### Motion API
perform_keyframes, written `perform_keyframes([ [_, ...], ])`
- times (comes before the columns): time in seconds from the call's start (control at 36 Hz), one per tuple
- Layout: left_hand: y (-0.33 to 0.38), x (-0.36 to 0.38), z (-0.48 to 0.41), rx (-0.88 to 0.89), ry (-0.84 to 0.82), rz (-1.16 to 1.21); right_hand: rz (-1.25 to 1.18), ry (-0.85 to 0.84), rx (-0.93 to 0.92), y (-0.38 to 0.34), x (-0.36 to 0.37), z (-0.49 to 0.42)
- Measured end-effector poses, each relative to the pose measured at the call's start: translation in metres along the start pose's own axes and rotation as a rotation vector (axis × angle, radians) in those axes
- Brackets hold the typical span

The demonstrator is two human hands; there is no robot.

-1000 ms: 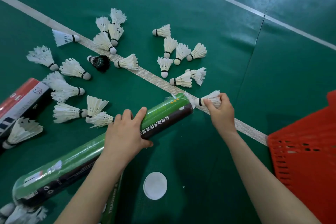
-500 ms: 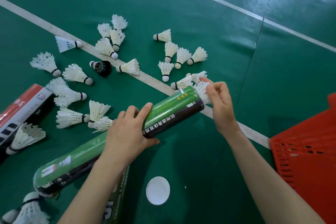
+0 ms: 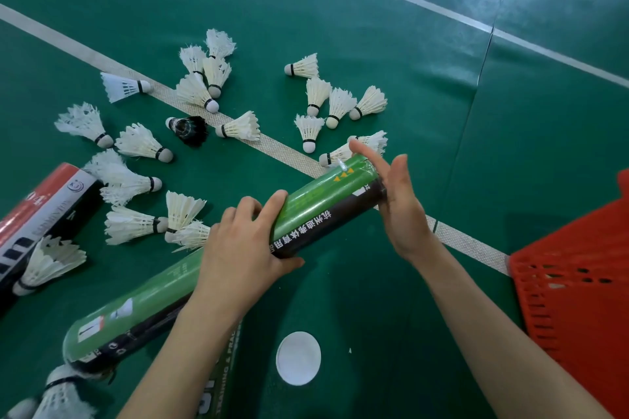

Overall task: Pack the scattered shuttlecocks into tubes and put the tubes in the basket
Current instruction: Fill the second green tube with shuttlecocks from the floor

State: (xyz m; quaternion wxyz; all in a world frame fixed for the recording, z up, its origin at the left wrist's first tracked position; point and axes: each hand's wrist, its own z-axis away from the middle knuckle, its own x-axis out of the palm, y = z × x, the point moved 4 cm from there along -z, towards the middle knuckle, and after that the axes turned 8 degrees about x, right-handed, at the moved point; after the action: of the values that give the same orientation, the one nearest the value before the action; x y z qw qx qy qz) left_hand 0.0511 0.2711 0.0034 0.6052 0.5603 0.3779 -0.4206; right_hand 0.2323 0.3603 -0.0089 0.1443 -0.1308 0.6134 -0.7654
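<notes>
My left hand [image 3: 241,248] grips the middle of a long green and black tube [image 3: 323,204] that slants from lower left to upper right above the court floor. My right hand [image 3: 398,201] lies flat against the tube's upper right mouth, fingers straight, palm covering the opening. No shuttlecock shows at that mouth. Several white shuttlecocks [image 3: 316,99] lie scattered on the floor beyond the tube, with one black shuttlecock [image 3: 189,128] among them. The red basket [image 3: 575,286] stands at the right edge.
A red, white and black tube [image 3: 41,211] lies at the left edge. Another green tube [image 3: 221,381] lies under my left forearm. A round white cap [image 3: 298,358] rests on the floor between my arms. White court lines cross the green mat.
My right hand pushed a shuttlecock into the tube's mouth and now presses flat over the opening. The shuttlecock is gone from sight. The tube rose slightly.
</notes>
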Motion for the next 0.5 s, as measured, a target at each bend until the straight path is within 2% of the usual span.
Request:
perform_keyframes([
  [0.14,-0.003,0.005,-0.004,-0.051,-0.087,-0.084,-0.004,0.008,0.081,0.019,-0.007,-0.013],
  [0.22,-0.001,0.012,-0.007,-0.097,-0.144,-0.084,-0.049,0.259,0.201,0.025,-0.023,-0.034],
  [0.28,-0.002,0.015,-0.007,-0.133,-0.158,-0.054,0.065,0.406,0.244,0.029,-0.04,-0.054],
  [0.36,-0.007,0.019,-0.008,-0.164,-0.17,-0.045,0.308,0.505,0.262,0.04,-0.066,-0.089],
  [0.44,-0.012,0.02,-0.009,-0.167,-0.185,-0.069,0.522,0.515,0.368,0.054,-0.077,-0.114],
  [0.5,-0.014,0.02,-0.01,-0.169,-0.191,-0.078,0.564,0.442,0.446,0.06,-0.073,-0.121],
])
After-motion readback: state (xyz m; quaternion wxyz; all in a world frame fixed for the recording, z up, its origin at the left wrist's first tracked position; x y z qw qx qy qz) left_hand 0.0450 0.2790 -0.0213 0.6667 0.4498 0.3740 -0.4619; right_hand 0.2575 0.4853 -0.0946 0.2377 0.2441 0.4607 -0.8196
